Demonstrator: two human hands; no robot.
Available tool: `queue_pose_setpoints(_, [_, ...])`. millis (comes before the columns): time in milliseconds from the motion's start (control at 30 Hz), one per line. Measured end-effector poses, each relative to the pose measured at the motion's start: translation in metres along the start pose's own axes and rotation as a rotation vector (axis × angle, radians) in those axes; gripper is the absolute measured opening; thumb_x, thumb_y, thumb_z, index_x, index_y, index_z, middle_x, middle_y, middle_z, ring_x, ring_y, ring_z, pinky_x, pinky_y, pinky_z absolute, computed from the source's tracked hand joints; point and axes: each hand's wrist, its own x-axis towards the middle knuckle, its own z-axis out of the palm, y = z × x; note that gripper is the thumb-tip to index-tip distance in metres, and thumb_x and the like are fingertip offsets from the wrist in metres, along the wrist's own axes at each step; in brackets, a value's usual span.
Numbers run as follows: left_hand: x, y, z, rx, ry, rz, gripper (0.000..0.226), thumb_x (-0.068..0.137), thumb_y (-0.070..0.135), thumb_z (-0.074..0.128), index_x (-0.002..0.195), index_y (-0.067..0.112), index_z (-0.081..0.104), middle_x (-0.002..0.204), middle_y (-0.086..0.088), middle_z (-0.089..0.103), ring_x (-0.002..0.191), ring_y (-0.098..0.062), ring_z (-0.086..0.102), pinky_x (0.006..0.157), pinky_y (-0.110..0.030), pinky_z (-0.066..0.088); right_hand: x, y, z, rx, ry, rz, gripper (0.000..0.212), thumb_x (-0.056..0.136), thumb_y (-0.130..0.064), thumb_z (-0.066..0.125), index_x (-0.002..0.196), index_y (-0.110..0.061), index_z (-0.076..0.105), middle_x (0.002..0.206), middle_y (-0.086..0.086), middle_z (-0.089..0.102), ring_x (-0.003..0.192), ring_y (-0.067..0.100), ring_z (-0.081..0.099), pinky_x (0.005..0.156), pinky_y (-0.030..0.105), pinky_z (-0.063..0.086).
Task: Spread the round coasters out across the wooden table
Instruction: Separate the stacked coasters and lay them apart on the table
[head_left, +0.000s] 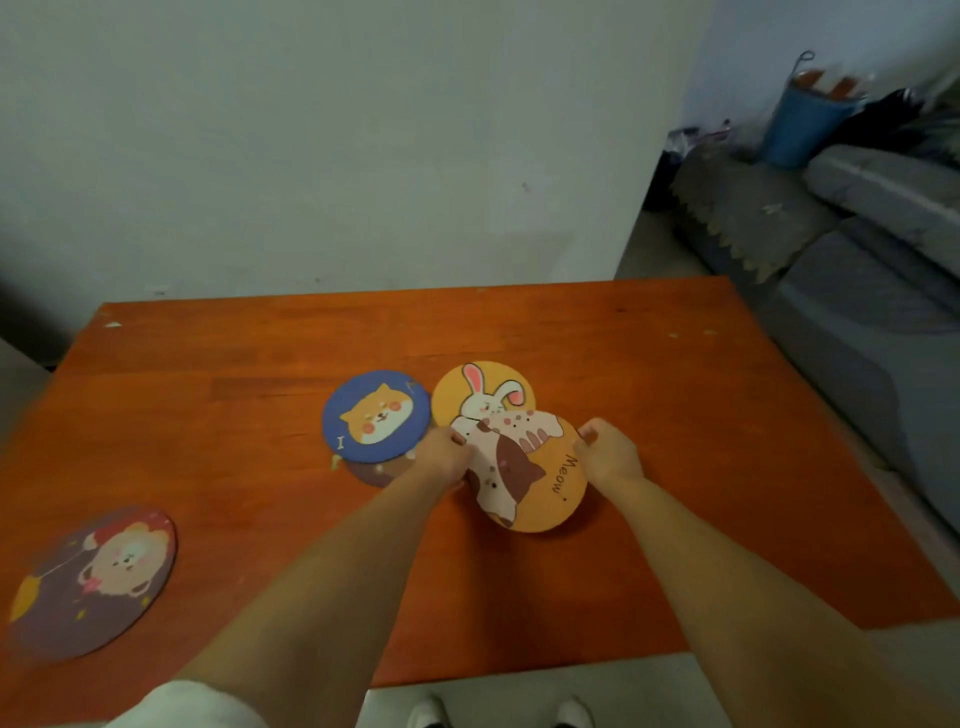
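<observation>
Several round coasters lie on the wooden table (675, 389). An orange cat coaster marked "Meow" (540, 478) sits in the middle, overlapping a yellow rabbit coaster (483, 389) behind it. My left hand (447, 457) grips the cat coaster's left edge and my right hand (608, 452) pinches its right edge. A blue dog coaster (376, 415) lies to the left, covering most of a brown coaster (374, 473) under it. A purple bear coaster (98, 577) lies alone near the front left corner.
A white wall stands behind the table's far edge. A grey sofa (857, 291) with a blue bucket (800, 124) is off to the right. My shoes (498, 714) show on the floor below the near edge.
</observation>
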Motion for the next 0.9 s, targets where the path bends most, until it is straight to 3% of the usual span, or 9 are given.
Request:
queue_pose_setpoints(233, [-0.021, 0.021, 0.097, -0.103, -0.028, -0.08, 0.021, 0.095, 0.007, 0.047, 0.076, 0.011, 0.038, 0.065, -0.008, 0.033, 0.054, -0.022, 0.032, 0.045, -0.03, 0.032, 0.012, 0.087, -0.048, -0.007, -0.113, 0.006, 0.007, 0.095, -0.016, 0.053, 0.101, -0.012, 0.051, 0.093, 0.003, 0.056, 0.084, 0.018, 0.056, 0.071, 0.032, 0.051])
queue_pose_setpoints(400, [-0.032, 0.02, 0.142, -0.022, 0.043, -0.085, 0.027, 0.093, 0.008, 0.045, 0.068, 0.015, 0.04, 0.064, -0.003, 0.038, 0.062, -0.023, 0.041, 0.048, -0.028, 0.033, 0.016, 0.129, -0.059, -0.026, -0.181, -0.023, 0.009, 0.095, -0.016, 0.054, 0.093, -0.015, 0.045, 0.09, 0.003, 0.055, 0.08, 0.018, 0.055, 0.056, 0.023, 0.042])
queue_pose_setpoints(533, [-0.033, 0.02, 0.157, 0.078, 0.111, -0.079, 0.032, 0.093, 0.01, 0.045, 0.064, 0.02, 0.037, 0.066, -0.001, 0.042, 0.073, -0.026, 0.046, 0.059, -0.032, 0.037, 0.019, 0.142, -0.059, -0.026, -0.176, -0.073, 0.011, 0.095, -0.013, 0.053, 0.093, -0.015, 0.042, 0.09, 0.004, 0.054, 0.081, 0.021, 0.055, 0.063, 0.031, 0.043])
queue_pose_setpoints(767, [-0.03, 0.015, 0.167, 0.381, 0.182, -0.022, 0.011, 0.095, 0.015, 0.045, 0.084, 0.014, 0.044, 0.082, -0.009, 0.053, 0.07, -0.027, 0.047, 0.056, -0.034, 0.035, 0.025, 0.151, -0.055, -0.169, -0.164, -0.157, 0.014, 0.094, -0.019, 0.053, 0.095, -0.016, 0.039, 0.093, 0.005, 0.053, 0.079, 0.022, 0.053, 0.062, 0.033, 0.041])
queue_pose_setpoints(900, [-0.027, 0.016, 0.162, 0.467, 0.156, -0.006, 0.016, 0.095, 0.02, 0.047, 0.104, 0.007, 0.053, 0.101, -0.014, 0.063, 0.089, -0.033, 0.062, 0.063, -0.039, 0.044, 0.03, 0.149, -0.058, -0.3, -0.181, -0.186, 0.017, 0.094, -0.025, 0.054, 0.093, -0.017, 0.039, 0.105, 0.009, 0.059, 0.08, 0.021, 0.052, 0.063, 0.033, 0.04])
